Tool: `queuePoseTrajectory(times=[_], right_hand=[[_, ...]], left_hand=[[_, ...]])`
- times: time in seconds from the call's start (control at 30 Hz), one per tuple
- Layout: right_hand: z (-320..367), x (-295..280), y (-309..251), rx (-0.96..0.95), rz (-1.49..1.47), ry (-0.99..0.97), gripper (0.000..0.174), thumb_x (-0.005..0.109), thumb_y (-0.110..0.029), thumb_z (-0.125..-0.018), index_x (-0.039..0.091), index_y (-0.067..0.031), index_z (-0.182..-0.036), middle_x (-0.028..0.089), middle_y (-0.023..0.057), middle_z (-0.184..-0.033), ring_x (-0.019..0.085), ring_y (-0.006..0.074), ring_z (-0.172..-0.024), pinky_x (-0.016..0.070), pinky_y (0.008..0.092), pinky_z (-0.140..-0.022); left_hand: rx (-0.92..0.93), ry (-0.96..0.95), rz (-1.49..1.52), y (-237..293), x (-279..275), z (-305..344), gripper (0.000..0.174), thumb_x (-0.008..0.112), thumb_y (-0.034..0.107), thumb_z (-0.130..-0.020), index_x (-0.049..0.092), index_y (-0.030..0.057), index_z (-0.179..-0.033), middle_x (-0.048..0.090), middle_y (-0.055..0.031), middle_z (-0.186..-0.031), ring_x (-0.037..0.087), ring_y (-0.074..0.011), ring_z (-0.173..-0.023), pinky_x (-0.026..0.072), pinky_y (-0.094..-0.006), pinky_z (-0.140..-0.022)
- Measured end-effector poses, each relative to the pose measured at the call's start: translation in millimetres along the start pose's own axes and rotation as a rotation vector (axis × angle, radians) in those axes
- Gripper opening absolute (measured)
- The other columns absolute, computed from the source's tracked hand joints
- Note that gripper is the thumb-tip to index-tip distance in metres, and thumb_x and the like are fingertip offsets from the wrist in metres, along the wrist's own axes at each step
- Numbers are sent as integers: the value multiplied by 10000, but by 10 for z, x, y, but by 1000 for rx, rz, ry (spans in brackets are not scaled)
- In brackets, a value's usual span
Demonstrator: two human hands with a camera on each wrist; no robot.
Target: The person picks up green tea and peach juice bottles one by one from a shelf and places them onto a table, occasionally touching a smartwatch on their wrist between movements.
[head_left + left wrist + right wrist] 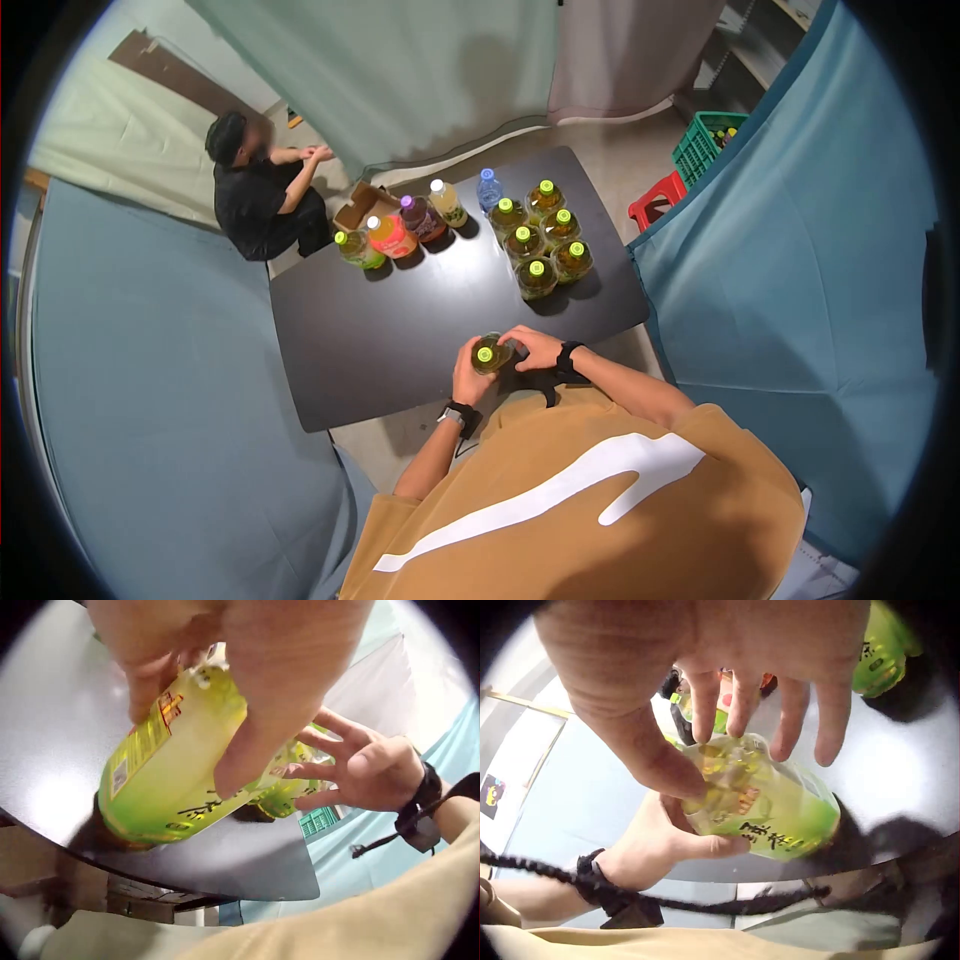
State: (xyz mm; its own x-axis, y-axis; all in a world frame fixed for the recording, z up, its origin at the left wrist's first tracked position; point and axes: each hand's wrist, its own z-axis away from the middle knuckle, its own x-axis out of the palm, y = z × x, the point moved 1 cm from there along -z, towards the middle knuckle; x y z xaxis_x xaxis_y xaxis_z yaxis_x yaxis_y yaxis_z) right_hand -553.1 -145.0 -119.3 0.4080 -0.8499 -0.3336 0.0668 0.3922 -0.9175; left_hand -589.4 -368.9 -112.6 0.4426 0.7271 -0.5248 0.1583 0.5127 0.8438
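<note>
My left hand [470, 377] grips a green tea bottle [176, 765] with a yellow-green cap, close to the table's near edge. Its thumb lies along one side of the label in the left wrist view, with fingers on the other side. My right hand [537, 348] is just right of that bottle, its fingers [746, 701] spread and reaching over the bottle's upper part in the right wrist view. The right thumb is close to the bottle's neck end. In the left wrist view, the right palm faces the bottle with the fingers loosely extended.
Several green tea bottles [537, 280] stand grouped at the table's right, with a blue-capped bottle [489, 190] behind. A row of mixed drink bottles [391, 237] lines the far left edge of the dark table [400, 345]. Beyond are a cardboard box [362, 205] and a seated person [262, 190].
</note>
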Motion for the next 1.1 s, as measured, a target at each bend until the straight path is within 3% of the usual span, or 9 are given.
queuePoseTrajectory(times=[0.2,0.27,0.4,0.5,0.63,0.77,0.87,0.97,1.1], right_hand=[[50,244,-108,216,-180,165,643,818,-237,-791,490,-127,-1334,489,142,-1262,648,226,-960,555,327,-857],[24,302,-87,272,-250,211,649,828,-238,-795,492,-107,-1335,484,134,-1262,654,205,-994,564,309,-865],[-47,371,99,181,-256,296,645,837,-288,-805,505,-84,-1318,507,134,-1245,674,199,-922,564,311,-843],[-97,366,215,321,-182,270,530,827,-374,-821,609,-61,-1188,618,104,-1109,681,179,-861,548,306,-799],[-109,244,248,542,-266,-65,480,762,-521,-859,706,-46,-902,704,64,-888,685,146,-790,527,294,-770],[-97,293,256,529,-318,-121,522,727,-557,-876,720,-42,-959,705,55,-897,668,135,-842,513,300,-806],[-155,332,334,489,-258,-126,622,718,-637,-835,744,-33,-983,709,60,-893,649,164,-773,506,318,-764],[-238,352,358,547,-309,-91,525,695,-582,-891,735,-72,-1007,680,10,-892,582,113,-810,483,294,-783],[-475,237,372,503,-497,-5,445,666,-520,-933,717,-91,-1040,648,-6,-868,576,102,-805,463,275,-707]], left_hand=[[44,-77,-45,-39,-93,-2,888,878,93,-667,442,90,-1440,503,-153,-1435,516,-345,-1314,447,-418,-1082],[30,-48,-82,-59,-91,17,875,896,221,-708,435,100,-1443,482,-171,-1454,517,-368,-1312,475,-435,-1058],[-79,30,-51,93,-104,139,808,887,249,-749,457,93,-1414,512,-163,-1397,577,-334,-1240,541,-419,-978],[-105,77,-47,55,-114,197,731,878,229,-768,493,94,-1374,535,-151,-1351,621,-296,-1177,591,-386,-884],[-169,66,-17,76,-133,174,685,861,184,-784,520,104,-1374,565,-147,-1342,664,-277,-1113,610,-363,-841],[-138,36,5,42,-144,132,719,855,170,-788,524,102,-1422,573,-162,-1373,678,-279,-1105,606,-367,-868],[-95,37,80,23,-173,60,722,848,154,-791,531,96,-1437,583,-177,-1381,673,-284,-1128,595,-373,-907],[-111,-10,46,-5,-243,-117,717,841,134,-794,527,64,-1435,604,-186,-1363,661,-279,-1160,581,-376,-946],[-109,-33,75,-85,-327,-563,716,832,124,-799,514,14,-1430,622,-190,-1340,645,-260,-1189,578,-385,-954]])
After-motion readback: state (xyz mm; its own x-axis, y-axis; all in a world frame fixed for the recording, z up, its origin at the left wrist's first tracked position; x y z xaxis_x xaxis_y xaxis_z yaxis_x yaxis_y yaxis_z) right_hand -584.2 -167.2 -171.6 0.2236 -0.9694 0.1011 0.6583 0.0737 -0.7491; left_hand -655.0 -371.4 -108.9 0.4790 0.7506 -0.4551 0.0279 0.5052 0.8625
